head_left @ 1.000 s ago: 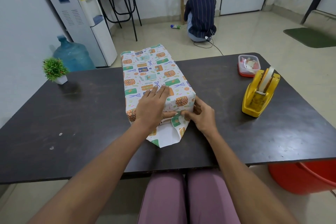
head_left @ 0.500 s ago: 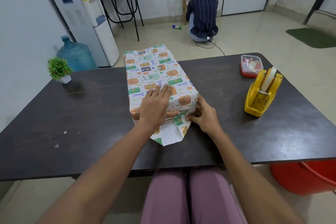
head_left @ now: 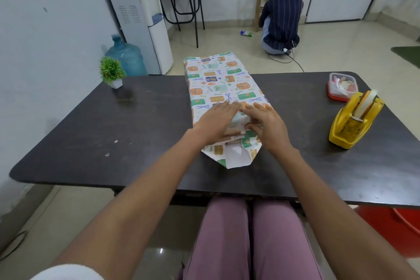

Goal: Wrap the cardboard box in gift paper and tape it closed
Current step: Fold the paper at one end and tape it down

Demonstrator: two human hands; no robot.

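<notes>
The box, covered in white gift paper with orange, green and blue prints, lies lengthwise on the dark table. My left hand lies flat on the near end of its top, fingers straight. My right hand rests beside it on the same end, fingers extended over the folded paper. A loose paper flap with its white underside showing sticks out from the near end onto the table. The yellow tape dispenser stands to the right, apart from both hands.
A red-lidded clear container sits at the far right of the table, a small potted plant at the far left. A red bucket stands under the right side. A person crouches on the floor beyond, near a water dispenser.
My right hand has come up from the box's right near side onto its top, next to my left hand. The box and my left hand stay about where they were.
</notes>
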